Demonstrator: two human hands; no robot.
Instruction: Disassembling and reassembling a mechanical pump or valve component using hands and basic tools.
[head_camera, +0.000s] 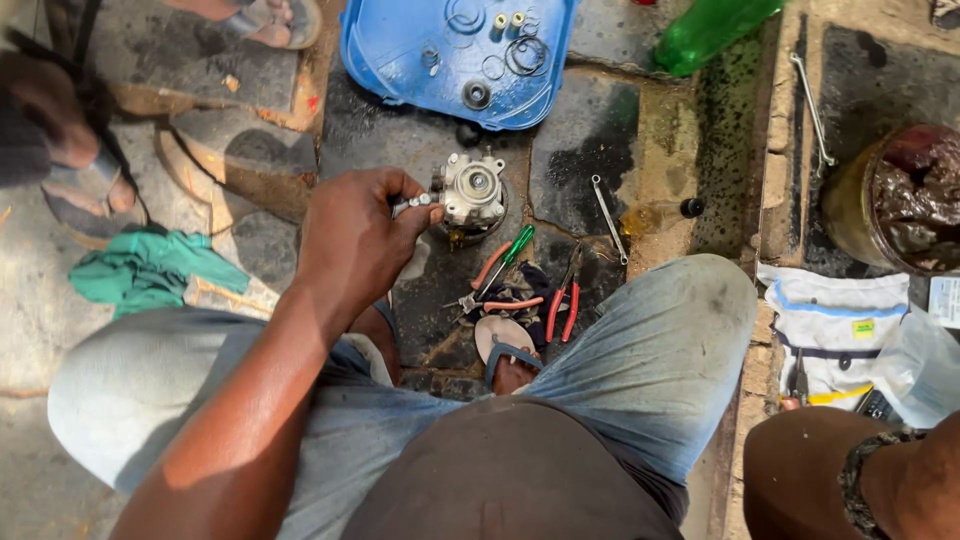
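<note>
Fingers (405, 205) of the left hand (355, 240) pinch a small metal fitting (420, 201).
It touches the grey pump housing (473, 190) standing on the oily stone floor (570, 150); right hand's wrist shows, fingers unseen.

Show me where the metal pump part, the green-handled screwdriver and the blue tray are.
metal pump part (473, 190): head view, on its round top face.
green-handled screwdriver (518, 243): head view, on the green handle.
blue tray (395, 55): head view, on a bare part of its floor, left side.
</note>
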